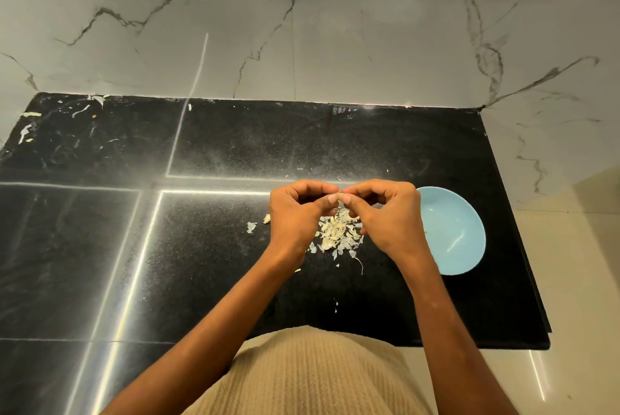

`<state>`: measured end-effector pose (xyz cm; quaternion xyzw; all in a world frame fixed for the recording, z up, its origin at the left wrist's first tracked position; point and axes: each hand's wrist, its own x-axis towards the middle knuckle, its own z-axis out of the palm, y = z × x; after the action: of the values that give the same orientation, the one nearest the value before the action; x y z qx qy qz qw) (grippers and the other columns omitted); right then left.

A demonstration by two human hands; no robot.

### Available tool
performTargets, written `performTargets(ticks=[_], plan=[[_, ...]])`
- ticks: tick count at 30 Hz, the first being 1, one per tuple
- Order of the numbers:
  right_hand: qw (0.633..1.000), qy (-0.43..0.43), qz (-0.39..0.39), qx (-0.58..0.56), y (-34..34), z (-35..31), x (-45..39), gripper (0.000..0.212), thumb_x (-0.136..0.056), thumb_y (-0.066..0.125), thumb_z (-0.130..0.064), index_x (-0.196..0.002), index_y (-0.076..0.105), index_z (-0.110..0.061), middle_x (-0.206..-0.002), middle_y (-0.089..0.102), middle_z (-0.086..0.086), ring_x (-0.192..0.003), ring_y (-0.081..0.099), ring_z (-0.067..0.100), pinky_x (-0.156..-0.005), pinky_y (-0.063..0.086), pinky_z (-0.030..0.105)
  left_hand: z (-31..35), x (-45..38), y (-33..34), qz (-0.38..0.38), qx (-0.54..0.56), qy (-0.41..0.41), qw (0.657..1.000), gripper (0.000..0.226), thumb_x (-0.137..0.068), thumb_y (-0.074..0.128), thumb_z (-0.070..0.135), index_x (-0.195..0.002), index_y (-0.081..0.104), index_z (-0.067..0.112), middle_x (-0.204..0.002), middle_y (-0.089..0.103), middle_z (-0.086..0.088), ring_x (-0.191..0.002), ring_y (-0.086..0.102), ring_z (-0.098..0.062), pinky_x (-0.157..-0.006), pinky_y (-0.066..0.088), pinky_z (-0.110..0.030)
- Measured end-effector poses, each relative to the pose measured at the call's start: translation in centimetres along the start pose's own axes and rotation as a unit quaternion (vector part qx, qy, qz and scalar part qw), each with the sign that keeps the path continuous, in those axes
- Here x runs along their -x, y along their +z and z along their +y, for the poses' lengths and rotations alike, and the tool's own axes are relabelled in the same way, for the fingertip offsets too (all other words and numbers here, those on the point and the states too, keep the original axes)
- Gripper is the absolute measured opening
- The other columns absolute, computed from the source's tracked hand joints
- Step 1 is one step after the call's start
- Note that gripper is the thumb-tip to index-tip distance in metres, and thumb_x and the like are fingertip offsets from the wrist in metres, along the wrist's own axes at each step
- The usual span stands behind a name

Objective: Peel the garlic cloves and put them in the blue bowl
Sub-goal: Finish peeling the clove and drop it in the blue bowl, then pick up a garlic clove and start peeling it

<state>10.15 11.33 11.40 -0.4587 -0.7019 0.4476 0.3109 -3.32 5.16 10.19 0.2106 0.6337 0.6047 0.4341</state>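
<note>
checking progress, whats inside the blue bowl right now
The blue bowl shows mostly bare blue surface with light glints. A tiny pale speck sits near its left side by the right hand, which covers the bowl's left edge, so anything there is hidden.

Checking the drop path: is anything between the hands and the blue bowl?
Nothing visible. The blue bowl sits right beside the right hand, open side up. The heap of garlic skins lies under the hands, left of the bowl.

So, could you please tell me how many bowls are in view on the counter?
1: the blue bowl sits on the black counter, just right of the right hand, which partly covers its left rim. No other bowl shows.
</note>
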Motion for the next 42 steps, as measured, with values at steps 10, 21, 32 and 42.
performTargets(ticks=[10,21,32,42], plan=[[0.989,0.109,0.08,0.06,-4.9,5.2,1.0,0.015,-0.079,0.086,-0.008,-0.078,0.078,-0.021,-0.071,0.074,-0.007,-0.065,0.073,0.014,-0.068,0.065,0.04,-3.9,-0.1,4.0,-0.094,-0.145,-0.001,0.985,0.019,-0.09,0.07,0.003,-0.104,0.077,0.013,-0.099,0.077,-0.001,-0.096,0.073,-0.015,-0.092,0.059,-0.037],[0.965,0.201,0.122,0.111,-8.0,10.6,2.4,0.015,-0.083,0.079,0.001,-0.091,0.081,-0.012,-0.084,0.075,-0.005,-0.083,0.073,0.013,-0.084,0.063,0.046,-6.1,1.7,7.4,-0.315,-0.392,0.049,0.863,0.061,-0.095,0.064,0.013,-0.151,0.042,0.013,-0.154,0.046,-0.003,-0.143,0.038,-0.017,-0.108,0.022,-0.017],[0.981,0.063,0.042,0.179,-1.9,9.0,2.4,0.03,-0.081,0.07,0.003,-0.104,0.079,-0.014,-0.109,0.073,0.001,-0.101,0.066,0.019,-0.099,0.053,0.036,-6.9,1.1,5.6,-0.266,-0.353,0.088,0.893,0.046,-0.084,0.059,0.005,-0.128,0.062,0.016,-0.116,0.073,-0.002,-0.107,0.065,-0.015,-0.093,0.051,-0.028],[0.974,0.026,-0.126,0.188,4.7,7.3,0.6,0.038,-0.082,0.064,0.001,-0.116,0.075,-0.013,-0.112,0.073,0.004,-0.104,0.066,0.019,-0.097,0.054,0.035,-8.1,-0.1,-2.2,-0.061,-0.352,0.065,0.932,0.046,-0.08,0.069,-0.001,-0.125,0.068,0.011,-0.117,0.071,-0.002,-0.106,0.064,-0.01,-0.093,0.048,-0.021]])
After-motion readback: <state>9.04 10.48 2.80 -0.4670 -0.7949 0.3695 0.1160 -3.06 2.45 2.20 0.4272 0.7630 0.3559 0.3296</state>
